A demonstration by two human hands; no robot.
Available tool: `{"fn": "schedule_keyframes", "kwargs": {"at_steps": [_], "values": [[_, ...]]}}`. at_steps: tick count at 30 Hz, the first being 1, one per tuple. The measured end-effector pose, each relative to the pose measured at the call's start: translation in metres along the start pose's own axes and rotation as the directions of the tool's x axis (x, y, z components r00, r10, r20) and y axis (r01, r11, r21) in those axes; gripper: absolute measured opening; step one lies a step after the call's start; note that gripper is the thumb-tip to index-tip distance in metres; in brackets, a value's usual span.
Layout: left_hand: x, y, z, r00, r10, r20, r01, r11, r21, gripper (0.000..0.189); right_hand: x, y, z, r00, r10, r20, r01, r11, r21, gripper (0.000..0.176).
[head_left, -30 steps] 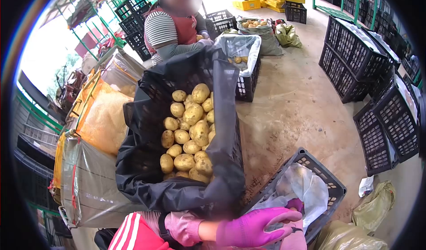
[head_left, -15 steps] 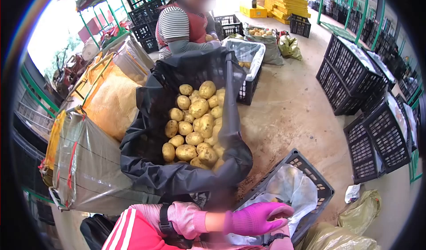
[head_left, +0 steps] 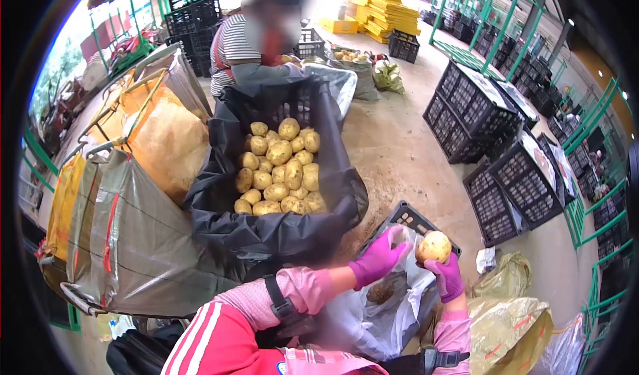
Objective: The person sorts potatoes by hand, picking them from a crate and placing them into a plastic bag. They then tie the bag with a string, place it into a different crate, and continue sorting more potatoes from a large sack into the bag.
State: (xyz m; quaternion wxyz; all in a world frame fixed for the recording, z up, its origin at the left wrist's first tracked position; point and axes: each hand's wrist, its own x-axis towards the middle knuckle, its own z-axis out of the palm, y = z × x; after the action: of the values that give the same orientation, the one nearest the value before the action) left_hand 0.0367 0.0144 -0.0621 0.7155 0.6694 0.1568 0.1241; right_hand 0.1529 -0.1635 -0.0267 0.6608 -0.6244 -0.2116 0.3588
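Note:
My right hand point(head_left: 447, 276), in a purple glove, holds up a pale yellow potato point(head_left: 434, 248) over the far right of a black plastic crate point(head_left: 407, 210). My left hand point(head_left: 379, 259), gloved alike, is over the crate's left side with thumb and fingers apart and nothing between them. A thin whitish plastic liner point(head_left: 413, 292) hangs in this crate, and a brownish lump shows at its bottom. Ahead of my left arm stands a bin draped in dark cloth point(head_left: 279, 232), filled with many potatoes point(head_left: 279, 152).
A person in a striped top point(head_left: 233, 38) sits behind the bin. Large woven sacks point(head_left: 133, 242) crowd the left. Stacked black crates point(head_left: 469, 108) stand on the right, yellow crates point(head_left: 386, 5) at the back. An olive sack point(head_left: 512, 328) lies beside my right arm.
My hands have moved apart over the lined crate, and a potato now shows in the right one. The view has turned to the right.

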Motion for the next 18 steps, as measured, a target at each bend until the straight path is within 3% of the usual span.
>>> {"fn": "schedule_keyframes", "kwargs": {"at_steps": [1, 3, 4, 5, 6, 7, 8, 9, 11, 13, 15, 18], "values": [[0.002, -0.006, -0.005, 0.994, 0.100, 0.036, -0.102, 0.993, 0.062, 0.058, -0.015, -0.007, 0.016, 0.999, -0.049, 0.017, 0.047, 0.996, 0.079, 0.067], [0.001, -0.014, -0.006, 0.984, -0.115, 0.133, 0.147, 0.954, -0.262, 0.055, -0.036, -0.013, 0.046, 0.991, -0.131, -0.029, 0.134, 0.970, 0.205, 0.064], [-0.006, 0.004, -0.005, 0.874, -0.407, 0.265, 0.483, 0.679, -0.552, 0.050, -0.042, 0.005, 0.042, 0.989, -0.131, -0.075, 0.139, 0.983, 0.116, 0.060], [-0.009, 0.006, -0.004, 0.851, -0.386, 0.355, 0.524, 0.636, -0.566, 0.049, -0.046, 0.004, 0.044, 0.992, -0.107, -0.072, 0.105, 0.994, -0.027, 0.054], [-0.007, 0.004, -0.004, 0.835, -0.344, 0.429, 0.546, 0.603, -0.581, 0.049, -0.043, -0.012, 0.055, 0.997, -0.081, 0.011, 0.077, 0.974, 0.211, 0.049], [0.003, -0.042, -0.005, 0.954, -0.183, 0.239, 0.267, 0.881, -0.390, 0.047, -0.041, -0.010, 0.055, 0.993, -0.115, -0.003, 0.113, 0.977, 0.183, 0.047], [0.000, -0.039, -0.009, 0.944, 0.238, 0.227, -0.246, 0.969, 0.008, 0.045, -0.042, -0.012, 0.051, 0.994, -0.108, 0.008, 0.105, 0.981, 0.165, 0.047], [-0.005, -0.035, -0.013, 0.767, 0.618, 0.175, -0.622, 0.648, 0.438, 0.045, -0.042, -0.008, 0.044, 0.994, -0.108, -0.002, 0.106, 0.974, 0.199, 0.049], [-0.002, -0.023, -0.020, 0.880, 0.390, 0.271, -0.461, 0.839, 0.290, 0.045, -0.038, -0.007, 0.036, 0.992, -0.125, -0.031, 0.129, 0.970, 0.205, 0.054], [-0.003, 0.000, -0.024, 0.850, 0.330, 0.410, -0.484, 0.795, 0.364, 0.039, -0.036, -0.011, 0.034, 0.986, -0.146, -0.080, 0.157, 0.975, 0.159, 0.059], [-0.002, 0.009, -0.019, 0.877, 0.158, 0.454, -0.231, 0.967, 0.109, 0.042, -0.031, -0.007, 0.032, 0.943, -0.291, -0.160, 0.275, 0.954, -0.119, 0.064], [0.004, 0.023, -0.006, 0.832, -0.084, 0.549, 0.170, 0.980, -0.108, 0.054, -0.026, 0.002, 0.031, 0.868, -0.472, -0.152, 0.344, 0.794, -0.502, 0.071]]}}
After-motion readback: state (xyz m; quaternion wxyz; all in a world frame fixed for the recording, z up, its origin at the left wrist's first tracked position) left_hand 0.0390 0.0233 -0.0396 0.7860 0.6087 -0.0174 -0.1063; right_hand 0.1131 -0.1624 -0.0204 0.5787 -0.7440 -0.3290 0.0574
